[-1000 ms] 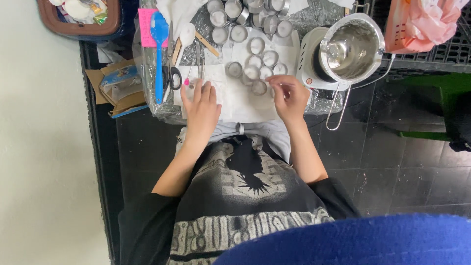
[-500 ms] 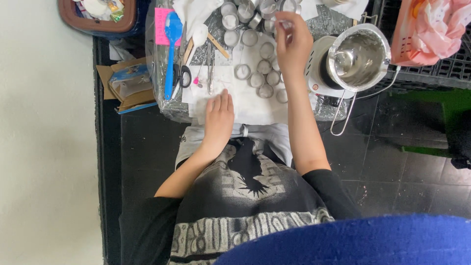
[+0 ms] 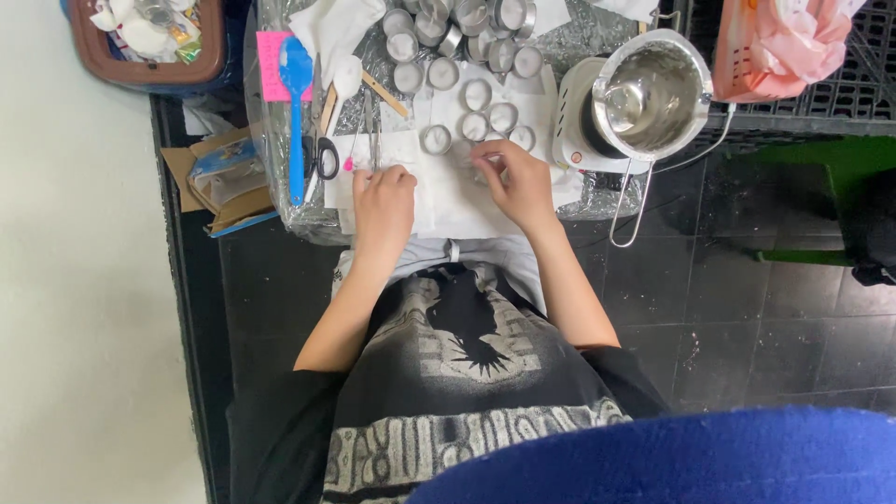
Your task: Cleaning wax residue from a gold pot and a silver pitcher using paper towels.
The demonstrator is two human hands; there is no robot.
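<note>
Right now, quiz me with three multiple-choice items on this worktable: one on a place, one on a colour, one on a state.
1. Where is the shiny steel pouring pot relative to the hands?
A. on their right
B. on their left
C. between them

2. What colour is the long plastic spoon?
A. red
B. blue
C. green

3. What is the left hand doing?
A. gripping the black-handled scissors
B. lifting the pot
C. resting on the white paper sheet

Answers: 1 A, the pot sits beyond the right hand. 2 B, plainly blue. 3 C, its fingers lie on the sheet.
</note>
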